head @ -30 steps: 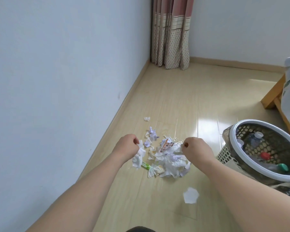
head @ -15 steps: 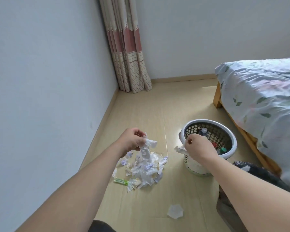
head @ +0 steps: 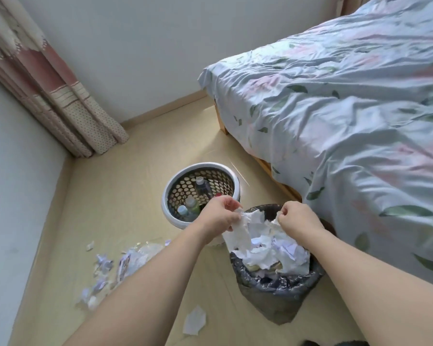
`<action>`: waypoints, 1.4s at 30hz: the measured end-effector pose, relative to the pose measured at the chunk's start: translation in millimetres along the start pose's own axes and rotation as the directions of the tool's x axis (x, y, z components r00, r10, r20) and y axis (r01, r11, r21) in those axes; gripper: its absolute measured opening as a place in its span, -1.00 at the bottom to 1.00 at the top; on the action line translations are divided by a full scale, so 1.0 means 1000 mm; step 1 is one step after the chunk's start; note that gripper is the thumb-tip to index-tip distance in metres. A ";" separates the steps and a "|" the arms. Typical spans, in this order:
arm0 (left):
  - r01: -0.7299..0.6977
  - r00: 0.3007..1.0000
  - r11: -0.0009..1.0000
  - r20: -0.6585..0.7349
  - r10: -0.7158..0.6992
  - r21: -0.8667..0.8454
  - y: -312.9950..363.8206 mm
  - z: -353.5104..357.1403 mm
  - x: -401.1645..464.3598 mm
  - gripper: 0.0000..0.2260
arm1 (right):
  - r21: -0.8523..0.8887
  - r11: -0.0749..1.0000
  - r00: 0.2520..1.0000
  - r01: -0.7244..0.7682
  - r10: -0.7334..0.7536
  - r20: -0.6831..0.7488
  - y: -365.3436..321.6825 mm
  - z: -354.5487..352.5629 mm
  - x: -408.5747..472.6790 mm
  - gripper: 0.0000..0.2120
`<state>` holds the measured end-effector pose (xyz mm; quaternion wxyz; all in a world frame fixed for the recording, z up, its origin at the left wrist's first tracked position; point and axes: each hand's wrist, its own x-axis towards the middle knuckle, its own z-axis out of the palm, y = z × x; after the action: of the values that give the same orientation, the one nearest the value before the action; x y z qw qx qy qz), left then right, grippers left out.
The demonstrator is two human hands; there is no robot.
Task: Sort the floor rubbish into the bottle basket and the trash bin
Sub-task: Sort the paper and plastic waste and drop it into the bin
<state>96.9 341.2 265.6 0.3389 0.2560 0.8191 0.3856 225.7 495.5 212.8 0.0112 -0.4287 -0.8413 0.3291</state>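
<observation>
My left hand point(head: 220, 216) pinches a crumpled white paper tissue point(head: 238, 233) that hangs over the trash bin point(head: 278, 295), a bin lined with a dark plastic bag and heaped with white paper. My right hand point(head: 298, 217) pinches another scrap of white paper point(head: 273, 224) above the same bin. Behind my left hand stands the white perforated bottle basket point(head: 171, 191) with several plastic bottles inside. A pile of torn paper scraps point(head: 115, 265) lies on the floor to the left, partly hidden by my left forearm.
A single white paper scrap point(head: 195, 320) lies on the floor near the bin. A bed with a floral sheet point(head: 335, 121) fills the right side. A curtain point(head: 48, 96) hangs in the left corner against the walls. Wooden floor point(head: 125, 191) stretches between them.
Both hands lifted paper from the floor pile and carried it right, to above the trash bin. The view swung right with them, bringing the bin and the bed into sight.
</observation>
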 end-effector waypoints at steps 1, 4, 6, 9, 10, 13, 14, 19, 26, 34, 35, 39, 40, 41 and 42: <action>-0.003 1.000 1.000 0.031 0.003 0.010 -0.001 0.022 0.015 -0.84 | 0.003 1.000 0.999 -0.030 0.030 0.011 0.017 0.004 0.009 -0.85; -0.015 1.000 0.989 0.014 0.013 0.150 -0.018 0.071 0.045 -0.87 | -0.013 0.996 0.994 -0.084 0.084 0.063 0.047 0.017 0.028 -0.87; -0.061 0.996 0.935 -0.041 0.080 0.350 -0.037 0.100 0.061 -0.84 | -0.016 0.998 0.991 -0.067 0.068 0.113 0.064 0.029 0.041 -0.79; -0.241 0.970 0.773 0.113 0.217 0.587 -0.074 0.139 0.079 -0.84 | -0.056 0.998 0.966 0.029 -0.014 0.256 0.087 0.054 0.060 -0.65; -0.287 0.958 0.729 0.192 0.214 0.621 -0.087 0.150 0.083 -0.81 | -0.104 0.993 0.951 0.059 -0.024 0.310 0.094 0.064 0.066 -0.65; -0.286 0.956 0.632 0.257 0.140 0.720 -0.126 0.171 0.092 -0.57 | -0.238 0.964 0.907 0.118 -0.007 0.422 0.107 0.088 0.074 -0.72; -0.246 0.966 0.606 0.244 0.088 0.757 -0.134 0.173 0.095 -0.55 | -0.268 0.954 0.898 0.130 0.001 0.440 0.111 0.097 0.077 -0.71; -0.129 0.921 0.494 0.288 -0.261 0.860 -0.153 0.182 0.119 -0.35 | -0.342 0.929 0.883 0.141 0.038 0.467 0.117 0.124 0.085 -0.63; -0.160 0.936 0.557 0.305 -0.177 0.815 -0.125 0.165 0.117 -0.47 | -0.338 0.934 0.870 0.111 0.074 0.488 0.100 0.103 0.078 -0.56; -0.159 0.981 0.704 0.189 0.035 0.692 -0.069 0.083 0.053 -0.53 | -0.336 0.928 0.917 0.159 -0.012 0.399 0.028 0.031 0.034 -0.48; -0.146 0.986 0.705 0.159 0.047 0.694 -0.065 0.067 0.041 -0.57 | -0.339 0.924 0.920 0.179 -0.035 0.390 0.013 0.028 0.025 -0.48; -0.082 0.997 0.710 0.048 0.068 0.699 -0.073 0.004 0.005 -0.65 | -0.326 0.907 0.922 0.267 -0.142 0.360 -0.051 0.037 -0.005 -0.52; -0.056 0.998 0.722 0.018 0.060 0.689 -0.083 -0.013 -0.004 -0.64 | -0.316 0.902 0.916 0.295 -0.173 0.363 -0.067 0.046 -0.014 -0.54; -0.027 0.999 0.735 -0.009 0.045 0.677 -0.095 -0.029 -0.013 -0.62 | -0.302 0.896 0.906 0.324 -0.202 0.372 -0.082 0.059 -0.022 -0.55; 0.007 0.999 0.748 -0.034 0.021 0.664 -0.109 -0.044 -0.022 -0.60 | -0.293 0.889 0.893 0.351 -0.224 0.391 -0.095 0.074 -0.030 -0.54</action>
<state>60.5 243.5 206.2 0.2084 0.3553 0.9081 0.0759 154.8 393.7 216.4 -0.1657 -0.2272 -0.9302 0.2360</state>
